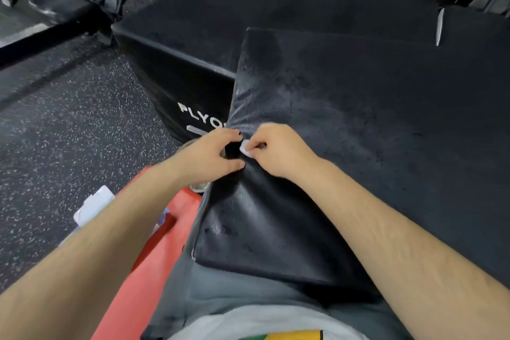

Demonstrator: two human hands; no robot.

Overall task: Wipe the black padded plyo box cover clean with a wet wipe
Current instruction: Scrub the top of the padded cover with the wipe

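**A:** What is the right hand [278,150] doing?

**B:** It is pinching a small white wet wipe [245,149] between thumb and fingertips, wadded tight so only a scrap is showing. It is working right at the left edge of the black padded cover [345,119].

**A:** And the left hand [209,156]?

**B:** It is facing the right one, almost touching it. Its fingers and thumb are curling round a bunched fold of that same edge, as if holding it taut.

**A:** So where is the cover lying from there?

**B:** Nearly all of it is spreading to the right of both hands and away from the person. Its near end is resting on the lap, and its long side is running forward over the plyo box [193,96].

**A:** Which hand is better placed for the next stroke?

**B:** I think the right one. It is already holding the wipe and sitting on the cover's side of the pair, so a stroke rightward and forward would reach the broad surface. The left is hanging out over the speckled floor [69,132].
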